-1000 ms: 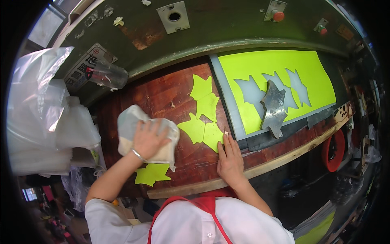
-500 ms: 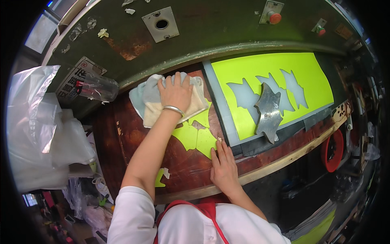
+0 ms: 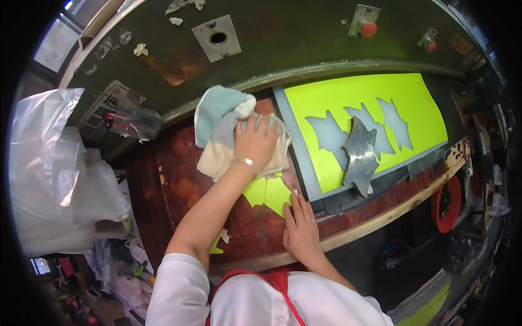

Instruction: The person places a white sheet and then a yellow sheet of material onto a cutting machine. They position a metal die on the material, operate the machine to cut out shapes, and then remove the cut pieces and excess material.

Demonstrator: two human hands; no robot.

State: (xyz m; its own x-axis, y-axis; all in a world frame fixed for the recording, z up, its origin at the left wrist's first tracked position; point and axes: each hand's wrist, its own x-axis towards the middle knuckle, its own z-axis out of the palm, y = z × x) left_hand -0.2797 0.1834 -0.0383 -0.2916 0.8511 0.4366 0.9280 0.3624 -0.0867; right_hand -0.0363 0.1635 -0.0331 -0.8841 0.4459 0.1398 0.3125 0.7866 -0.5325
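Observation:
My left hand presses down on a folded cloth in pale blue, grey and cream, its fingers bent into the fabric. Under the near edge of the cloth show yellow-green cut pieces with pointed outlines; the cloth hides the rest of them. At the right tip of the nearest piece rests my right hand, flat, with the fingers stretched out. To its right, a thick metal cutting die with a jagged outline lies on a yellow-green sheet, beside several cut-out holes.
A dark red worktop with a wooden front edge carries everything. Behind rises a green machine body with a red button. Clear plastic bags hang at left; a red basket sits at right.
My left hand has slid the cloth to the right and slightly nearer, covering more of the cut pieces. The cloth's blue part has spread out behind the hand. My right hand stays nearly in place.

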